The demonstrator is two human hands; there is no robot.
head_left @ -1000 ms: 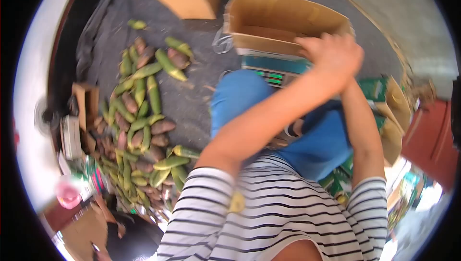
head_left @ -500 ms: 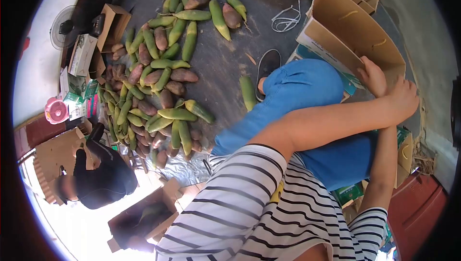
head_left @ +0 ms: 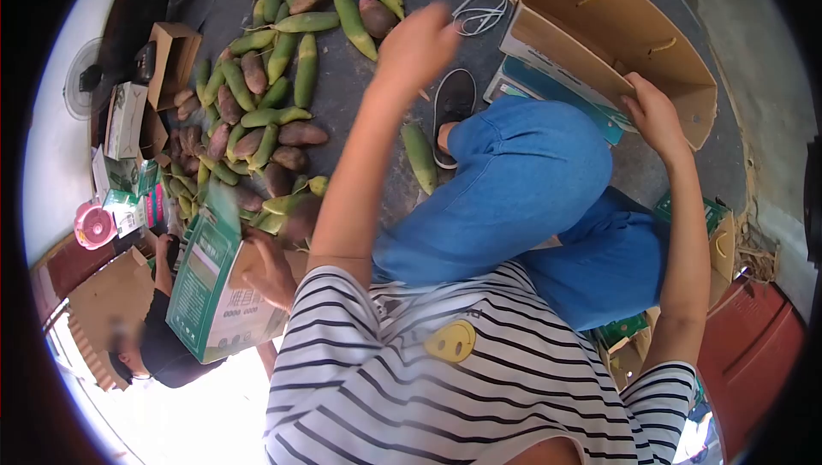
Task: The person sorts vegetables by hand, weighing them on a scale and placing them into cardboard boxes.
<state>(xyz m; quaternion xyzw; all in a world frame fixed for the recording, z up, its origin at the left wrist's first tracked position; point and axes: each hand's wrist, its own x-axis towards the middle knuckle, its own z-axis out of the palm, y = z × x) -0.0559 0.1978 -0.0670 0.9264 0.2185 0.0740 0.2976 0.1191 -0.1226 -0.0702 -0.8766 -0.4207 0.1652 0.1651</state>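
My right hand [head_left: 655,114] holds the near edge of an open brown carton [head_left: 599,11] with rope handles; its fingers are bent over the rim. My left hand [head_left: 419,44] is raised near the top middle, above the dark floor cloth and away from the carton; its fingers are smeared by motion. Under the carton lies a teal box [head_left: 561,97]. A single green radish [head_left: 419,157] rests beside my shoe [head_left: 455,97]. To the left spreads a pile of green radishes [head_left: 306,71] and reddish-brown tubers [head_left: 300,134].
At lower left another person's hand [head_left: 272,268] holds a green and white box [head_left: 205,285]. Another person in dark clothes [head_left: 167,336] is behind it. A white cord [head_left: 484,11], a fan [head_left: 84,80], a pink fan [head_left: 94,225] and more cartons [head_left: 175,62] stand or lie around.
My left hand has left the carton's near corner and swung far left and up. My right hand stays at the carton's edge. The green and white box has come into view at lower left.
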